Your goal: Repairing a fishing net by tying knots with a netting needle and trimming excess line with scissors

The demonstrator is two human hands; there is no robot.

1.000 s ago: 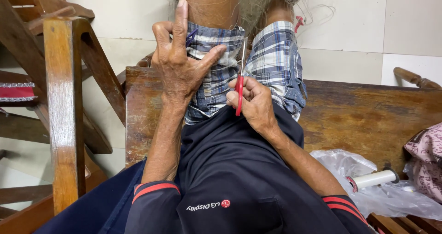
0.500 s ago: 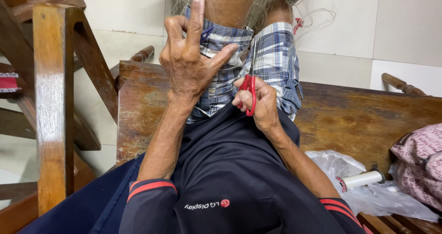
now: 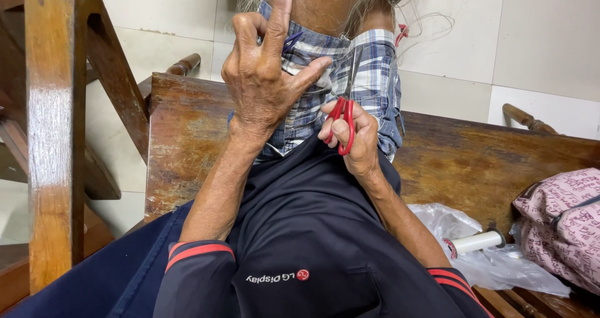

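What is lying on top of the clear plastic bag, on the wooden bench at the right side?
A white thread spool lies on the plastic bag, on the wooden bench. A pink patterned bag covers the plastic's right part, so anything there is hidden.

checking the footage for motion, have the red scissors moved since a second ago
Cannot tell for sure: the camera itself shifted. Against the plaid collar, the red scissors in the right hand sit about where they were, close under the collar's edge.
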